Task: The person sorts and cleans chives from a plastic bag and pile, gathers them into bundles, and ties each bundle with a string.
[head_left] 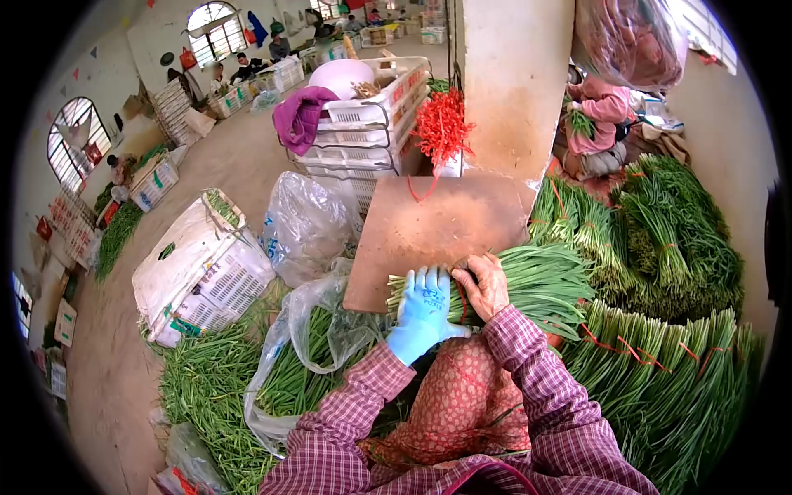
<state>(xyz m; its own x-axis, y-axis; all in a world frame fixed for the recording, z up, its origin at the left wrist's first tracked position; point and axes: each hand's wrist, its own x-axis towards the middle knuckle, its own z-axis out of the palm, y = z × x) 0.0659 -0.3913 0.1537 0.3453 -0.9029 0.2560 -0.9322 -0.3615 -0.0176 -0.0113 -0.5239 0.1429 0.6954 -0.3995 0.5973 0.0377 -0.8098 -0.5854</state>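
A bunch of long green chives (540, 285) lies across the front of a brown board (437, 223), its pale stem ends to the left and its leaves to the right. My left hand (424, 309), in a blue glove, rests on the stem end with fingers stretched out and close together. My bare right hand (485, 285) curls over the middle of the bunch, thumb toward the left hand. A thin red tie (464, 312) shows between the hands; whether it is fastened cannot be seen. A patterned red cloth (462, 396) covers my lap below.
Tied chive bunches (660, 371) are stacked on the right. Red ties (443, 124) hang beside a pillar (507, 91), near stacked white crates (355, 136). Loose greens (214, 388), a clear plastic bag (309, 227) and a covered crate (219, 289) lie left. Another person (598, 115) sits beyond the pillar.
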